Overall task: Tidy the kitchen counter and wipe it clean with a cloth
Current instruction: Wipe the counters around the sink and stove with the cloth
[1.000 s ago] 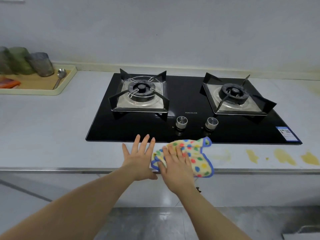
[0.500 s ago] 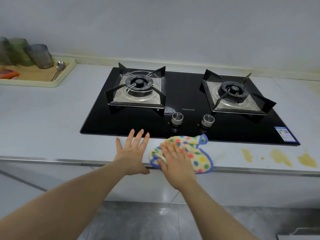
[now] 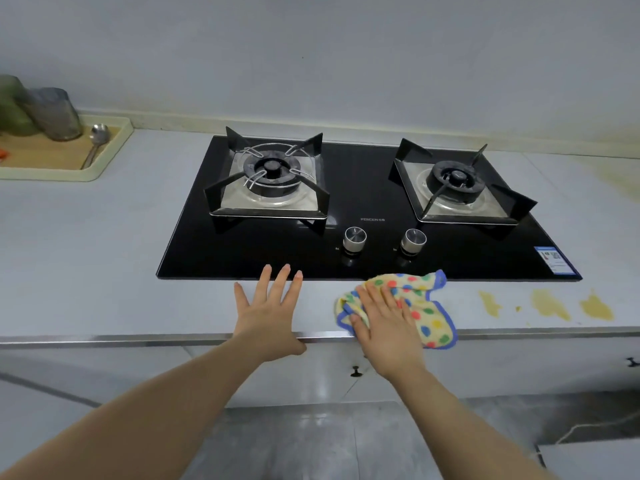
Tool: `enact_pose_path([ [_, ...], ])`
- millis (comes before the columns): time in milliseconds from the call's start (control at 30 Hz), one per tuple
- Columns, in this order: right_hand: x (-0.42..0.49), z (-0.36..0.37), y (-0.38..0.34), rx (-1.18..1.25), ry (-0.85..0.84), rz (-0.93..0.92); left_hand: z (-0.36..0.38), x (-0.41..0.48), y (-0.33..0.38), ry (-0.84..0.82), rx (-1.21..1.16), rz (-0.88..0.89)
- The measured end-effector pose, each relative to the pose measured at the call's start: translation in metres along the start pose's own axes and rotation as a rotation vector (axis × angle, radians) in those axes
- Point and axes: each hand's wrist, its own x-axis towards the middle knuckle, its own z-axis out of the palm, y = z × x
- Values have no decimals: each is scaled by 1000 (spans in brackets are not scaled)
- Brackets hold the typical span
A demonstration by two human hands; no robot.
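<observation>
Since a second ago, my right hand [image 3: 388, 327] has slid the cloth [image 3: 408, 306] rightward along the counter [image 3: 104, 254] front, toward the yellow stains [image 3: 550, 303]. It presses flat, fingers spread, on the cloth just before the hob [image 3: 367, 209]. My left hand [image 3: 268, 317] rests open, empty. The cloth looks soft, light, bunching easily; I'd keep my palm over its middle.

You look from head height, forward and down, close over the counter [image 3: 104, 244] edge; the hob [image 3: 367, 237] lies just beyond your fingertips [image 3: 284, 271]. This is your only view, so nothing overlaps.
</observation>
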Motion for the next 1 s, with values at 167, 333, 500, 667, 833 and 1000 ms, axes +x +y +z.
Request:
enact_pose_path([
  [167,2,-4,-28,26,-14,223,1,-1,-2,11,-10,13],
  [333,1,5,-67,47,-51,-34,1,-1,-3,31,-5,29],
  [500,-9,-13,18,79,-13,171,0,-3,-3,21,20,28],
  [667,1,-16,19,92,-31,315,0,-4,1,4,79,-7],
  [833,0,-10,9,71,-27,-40,-2,-2,41,24,147,-14],
  [1000,-6,-29,108,116,7,97,-3,12,121,29,31,0],
])
